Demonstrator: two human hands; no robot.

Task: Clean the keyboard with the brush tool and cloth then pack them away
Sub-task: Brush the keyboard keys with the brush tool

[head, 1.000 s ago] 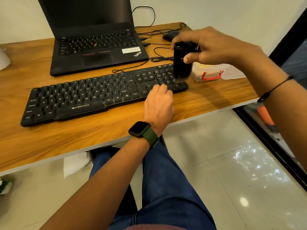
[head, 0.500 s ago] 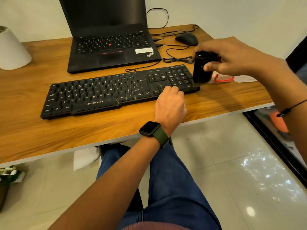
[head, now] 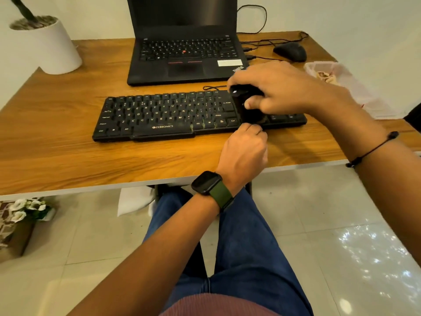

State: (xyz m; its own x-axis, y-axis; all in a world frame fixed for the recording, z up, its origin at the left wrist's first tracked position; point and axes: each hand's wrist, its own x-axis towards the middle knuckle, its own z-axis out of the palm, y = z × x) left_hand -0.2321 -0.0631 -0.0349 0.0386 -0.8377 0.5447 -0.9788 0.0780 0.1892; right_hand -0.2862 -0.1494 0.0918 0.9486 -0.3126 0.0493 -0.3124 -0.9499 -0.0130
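Fingers (head: 255,103) of right hand (head: 280,90) grip brush tool (head: 247,110) upright on keyboard (head: 164,115).

keyboard (head: 173,115) right keys hidden behind brush tool (head: 247,110), left hand (head: 245,151) fingertips tucked from view

Right hand (head: 280,87): reaching in from the right, fingers arched over and thumb pressed against the side of the black brush tool (head: 247,108), holding it upright.
Right forearm: angled across from the lower right, a thin black cord round the wrist.
Left hand (head: 245,151): knuckles up, fingers curled under, fingertips at the near edge of the keyboard (head: 164,117).
Left forearm: rising from the bottom centre, watch with a green strap on the wrist.
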